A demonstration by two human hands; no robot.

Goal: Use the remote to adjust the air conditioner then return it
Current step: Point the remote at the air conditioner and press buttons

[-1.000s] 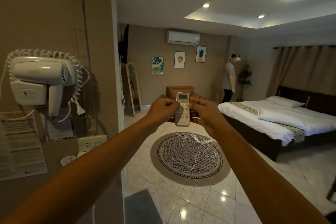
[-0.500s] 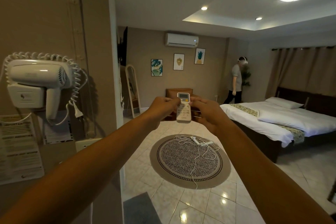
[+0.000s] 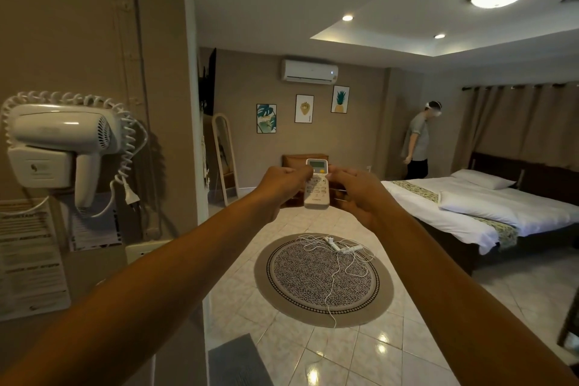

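Both my arms reach straight out toward the far wall. A white remote (image 3: 316, 194) with a small screen at its top stands upright between my hands. My left hand (image 3: 280, 188) grips its left side and my right hand (image 3: 355, 193) grips its right side, thumbs over the upper buttons. The remote points at the white air conditioner (image 3: 309, 70), mounted high on the far wall above three framed pictures, with a small light showing at its right end.
A wall-mounted hair dryer (image 3: 62, 147) with a coiled cord hangs at my left. A round rug (image 3: 322, 282) with tangled white cables lies on the tiled floor. A bed (image 3: 488, 210) stands at the right. Another person (image 3: 418, 141) stands near the far corner.
My hands have kept hold of the remote, which sits slightly lower against the far wall. The person at the back has walked further right.
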